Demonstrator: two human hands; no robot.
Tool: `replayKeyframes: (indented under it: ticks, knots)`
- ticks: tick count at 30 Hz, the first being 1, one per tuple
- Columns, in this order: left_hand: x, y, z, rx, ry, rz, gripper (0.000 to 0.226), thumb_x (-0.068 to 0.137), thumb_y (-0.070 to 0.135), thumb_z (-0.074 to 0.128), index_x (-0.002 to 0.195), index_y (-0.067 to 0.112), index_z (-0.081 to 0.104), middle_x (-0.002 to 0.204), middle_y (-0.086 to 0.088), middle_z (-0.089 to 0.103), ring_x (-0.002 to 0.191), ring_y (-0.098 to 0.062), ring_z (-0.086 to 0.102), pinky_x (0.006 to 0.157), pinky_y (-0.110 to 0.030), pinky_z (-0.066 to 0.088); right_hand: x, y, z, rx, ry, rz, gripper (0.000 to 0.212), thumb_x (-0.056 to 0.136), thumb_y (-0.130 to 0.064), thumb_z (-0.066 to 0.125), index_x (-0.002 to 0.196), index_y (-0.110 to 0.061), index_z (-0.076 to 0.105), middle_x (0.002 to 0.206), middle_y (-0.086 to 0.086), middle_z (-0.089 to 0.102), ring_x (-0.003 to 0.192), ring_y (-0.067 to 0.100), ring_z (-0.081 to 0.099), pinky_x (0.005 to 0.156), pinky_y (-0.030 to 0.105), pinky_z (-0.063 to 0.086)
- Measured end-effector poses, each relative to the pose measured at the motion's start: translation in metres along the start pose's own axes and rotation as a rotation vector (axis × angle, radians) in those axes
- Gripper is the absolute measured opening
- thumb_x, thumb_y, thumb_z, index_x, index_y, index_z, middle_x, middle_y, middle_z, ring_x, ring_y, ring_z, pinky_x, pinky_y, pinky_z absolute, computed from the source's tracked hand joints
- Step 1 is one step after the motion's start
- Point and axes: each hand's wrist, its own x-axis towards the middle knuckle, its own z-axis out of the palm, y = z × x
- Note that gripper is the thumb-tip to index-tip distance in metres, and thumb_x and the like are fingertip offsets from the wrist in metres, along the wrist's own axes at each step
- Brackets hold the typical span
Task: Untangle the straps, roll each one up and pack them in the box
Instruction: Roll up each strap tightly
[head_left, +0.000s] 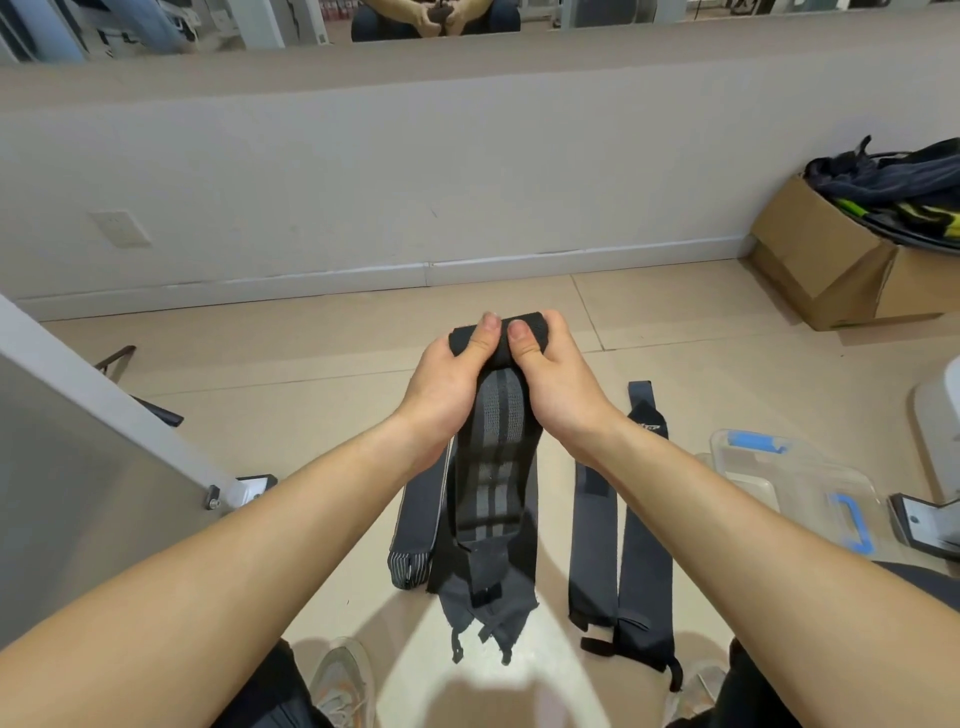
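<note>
Now clutching the rolled end of the grey-striped strap (496, 441) in left hand (447, 384) and right hand (556, 384), thumbs (485, 332) on top for a snug coil, tail dangling over the floor (363, 338).

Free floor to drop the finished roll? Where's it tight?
Widest bare floor: below the skirting, across to the cardboard box. Smaller patch between the grey panel and the left hand. Tight in front of the shoes: the held strap, the striped strap and the two dark straps crowd together with thin gaps, the clear box right of them.
</note>
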Motion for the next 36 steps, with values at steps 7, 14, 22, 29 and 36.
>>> replayKeyframes:
  ticks: [7,14,22,29,36]
  knots:
    - [0.003,0.0,-0.005,-0.003,0.006,0.11,0.024,0.098,0.023,0.067,0.115,0.013,0.054,0.095,-0.005,0.071,0.089,-0.018,0.07,0.085,-0.035,0.058,0.008,-0.007,-0.003,0.124,-0.027,0.149,0.044,0.089,-0.059,0.058,0.11,-0.02,0.06,0.105,0.002,0.074,0.101,0.02,0.072,0.094,0.043,0.056]
    - [0.004,0.002,-0.004,-0.056,0.006,0.07,0.048,0.091,0.041,0.073,0.124,0.012,0.054,0.105,-0.005,0.073,0.099,-0.018,0.071,0.097,-0.042,0.056,0.006,-0.004,0.003,0.152,0.002,0.091,0.044,0.102,-0.045,0.054,0.125,-0.008,0.056,0.117,0.014,0.073,0.109,0.027,0.072,0.101,0.052,0.054]
    - [0.005,0.002,-0.002,-0.098,0.031,0.052,0.039,0.101,0.035,0.061,0.124,0.004,0.059,0.113,-0.014,0.074,0.104,-0.026,0.073,0.089,-0.036,0.058,0.005,-0.006,-0.003,0.202,-0.062,0.067,0.019,0.103,-0.03,0.056,0.114,-0.015,0.054,0.107,0.01,0.071,0.101,0.022,0.071,0.094,0.043,0.056]
    - [0.003,0.002,-0.005,-0.015,-0.015,0.12,0.034,0.1,0.028,0.064,0.123,0.009,0.049,0.099,-0.003,0.07,0.092,-0.012,0.069,0.088,-0.032,0.057,0.007,-0.004,-0.003,0.125,-0.025,0.042,0.029,0.103,-0.044,0.055,0.111,-0.016,0.057,0.105,0.007,0.074,0.101,0.022,0.073,0.097,0.048,0.056]
    - [0.004,0.005,-0.005,-0.117,-0.042,0.012,0.049,0.101,0.047,0.054,0.129,0.007,0.059,0.119,-0.015,0.073,0.11,-0.03,0.071,0.1,-0.047,0.055,0.003,-0.007,-0.005,0.055,-0.08,-0.087,0.021,0.099,-0.034,0.06,0.116,-0.024,0.053,0.105,0.004,0.068,0.098,0.016,0.067,0.093,0.04,0.056]
